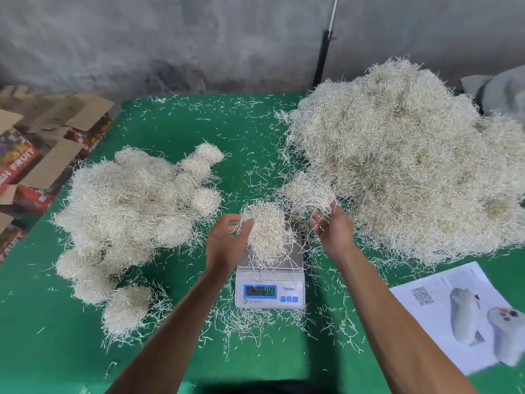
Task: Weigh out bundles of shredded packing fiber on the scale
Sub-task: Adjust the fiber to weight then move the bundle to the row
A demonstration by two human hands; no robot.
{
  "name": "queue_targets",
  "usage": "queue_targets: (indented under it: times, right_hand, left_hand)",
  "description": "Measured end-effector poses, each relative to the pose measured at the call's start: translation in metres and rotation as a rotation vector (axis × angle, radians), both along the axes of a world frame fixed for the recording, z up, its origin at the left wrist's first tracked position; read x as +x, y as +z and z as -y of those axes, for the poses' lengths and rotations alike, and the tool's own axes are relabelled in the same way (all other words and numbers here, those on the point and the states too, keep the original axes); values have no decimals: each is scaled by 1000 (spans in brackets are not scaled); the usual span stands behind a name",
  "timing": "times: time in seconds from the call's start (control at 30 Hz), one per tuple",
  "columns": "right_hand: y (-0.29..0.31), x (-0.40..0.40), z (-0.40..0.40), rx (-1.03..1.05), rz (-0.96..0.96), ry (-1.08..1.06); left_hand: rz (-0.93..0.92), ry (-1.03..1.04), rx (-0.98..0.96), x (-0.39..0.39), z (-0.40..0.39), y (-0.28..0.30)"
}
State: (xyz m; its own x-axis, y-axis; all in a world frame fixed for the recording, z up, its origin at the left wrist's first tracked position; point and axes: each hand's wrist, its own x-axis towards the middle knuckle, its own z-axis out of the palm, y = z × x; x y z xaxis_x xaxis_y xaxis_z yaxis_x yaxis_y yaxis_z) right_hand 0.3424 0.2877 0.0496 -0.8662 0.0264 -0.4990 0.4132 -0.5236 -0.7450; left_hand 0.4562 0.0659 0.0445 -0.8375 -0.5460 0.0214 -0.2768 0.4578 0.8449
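One scale [270, 285] sits mid-worktop [176, 348], one fiber bundle [267, 231] heaped on its pan. Left hand [227, 240] cups the bundle's side, fingers loosely curved; right hand [332, 226] pinches a few strands. Two piles flank them: weighed bundles [127, 211] left, loose heap [412, 166] right.

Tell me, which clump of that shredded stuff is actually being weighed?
The small bundle on the scale, between both hands. The big heap and the balled bundles lie on the green table.
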Motion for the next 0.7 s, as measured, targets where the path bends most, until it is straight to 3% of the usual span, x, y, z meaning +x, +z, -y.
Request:
queue_targets:
  times: [0.27,0.47,0.57,0.7]
  right_hand:
    - [-8,6,3,17,11,27]
    - [14,3,9,18,-49,139]
    - [29,0,14,78,-185,258]
    - [36,-2,14,129,-249,310]
  left_hand:
    - [-45,-11,14,-5,-1,-2]
    - [-48,-339,-36,-48,-28,26]
    - [0,-401,104,-72,-45,49]
    - [-27,-324,202,-82,-40,51]
